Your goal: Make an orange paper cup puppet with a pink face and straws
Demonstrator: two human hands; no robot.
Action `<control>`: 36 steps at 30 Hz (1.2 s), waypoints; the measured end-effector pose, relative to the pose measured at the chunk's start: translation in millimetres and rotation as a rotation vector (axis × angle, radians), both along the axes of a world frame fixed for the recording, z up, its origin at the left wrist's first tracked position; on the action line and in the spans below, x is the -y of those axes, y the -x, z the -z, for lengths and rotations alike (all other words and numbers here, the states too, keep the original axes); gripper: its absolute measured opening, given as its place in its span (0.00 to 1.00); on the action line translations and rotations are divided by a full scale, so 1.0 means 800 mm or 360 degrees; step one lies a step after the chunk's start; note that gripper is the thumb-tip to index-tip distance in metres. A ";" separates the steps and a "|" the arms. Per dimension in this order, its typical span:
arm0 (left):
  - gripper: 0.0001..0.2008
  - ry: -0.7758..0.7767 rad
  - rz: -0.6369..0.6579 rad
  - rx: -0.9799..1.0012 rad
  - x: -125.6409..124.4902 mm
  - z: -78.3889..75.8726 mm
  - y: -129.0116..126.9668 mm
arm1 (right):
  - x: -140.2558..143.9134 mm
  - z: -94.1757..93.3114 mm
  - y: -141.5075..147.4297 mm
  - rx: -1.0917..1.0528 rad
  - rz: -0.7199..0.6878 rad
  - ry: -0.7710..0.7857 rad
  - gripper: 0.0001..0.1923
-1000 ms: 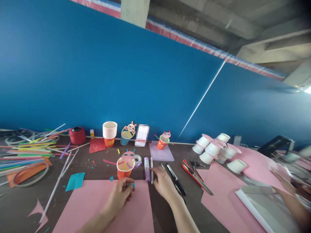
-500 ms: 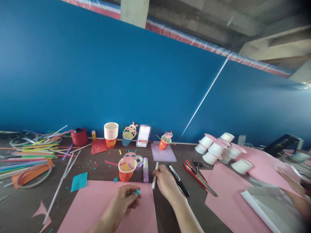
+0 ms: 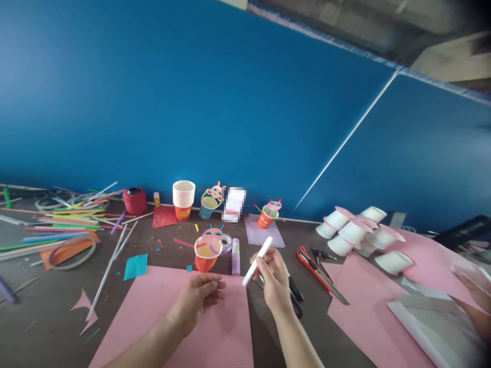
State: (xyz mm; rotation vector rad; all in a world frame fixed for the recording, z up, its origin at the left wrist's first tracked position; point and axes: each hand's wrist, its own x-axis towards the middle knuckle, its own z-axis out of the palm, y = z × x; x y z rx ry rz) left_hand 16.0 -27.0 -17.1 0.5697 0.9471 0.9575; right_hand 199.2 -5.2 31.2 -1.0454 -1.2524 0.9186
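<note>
Head view: the right hand (image 3: 274, 276) grips a white marker (image 3: 258, 260) lifted off the table, tilted up to the far right, while the left hand (image 3: 199, 296) pinches a tiny scrap over the pink paper sheet (image 3: 161, 322). Just beyond stands a decorated orange cup (image 3: 207, 253), seemingly half finished, beside a purple glue stick (image 3: 235, 255). Scissors (image 3: 295, 294) and a red utility knife (image 3: 310, 260) crowd the right; the near sheet offers open room.

Paper sheet (image 3: 169, 327) lay nearest on the table (image 3: 38, 317), under the left hand (image 3: 197, 299). Right hand (image 3: 274, 276), just right of it, held a pen (image 3: 258, 254) above the table. Decorated cup (image 3: 207, 253) stood behind the sheet, glue stick (image 3: 235, 256) beside it; straws (image 3: 57, 230) far left, cup pile (image 3: 358, 235) far right.
</note>
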 end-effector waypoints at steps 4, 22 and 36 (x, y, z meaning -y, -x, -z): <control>0.14 -0.0033 0.0030 -0.0055 0.001 0.000 0.000 | -0.010 0.016 0.003 -0.0011 0.0002 0.0153 0.08; 0.15 -0.0207 -0.0009 -0.0139 0.010 -0.005 -0.003 | -0.021 0.022 0.019 0.2143 -0.0103 0.0012 0.27; 0.11 -0.0536 -0.0533 -0.0240 0.019 -0.003 0.005 | 0.045 -0.022 0.038 0.1601 -0.0713 0.0076 0.10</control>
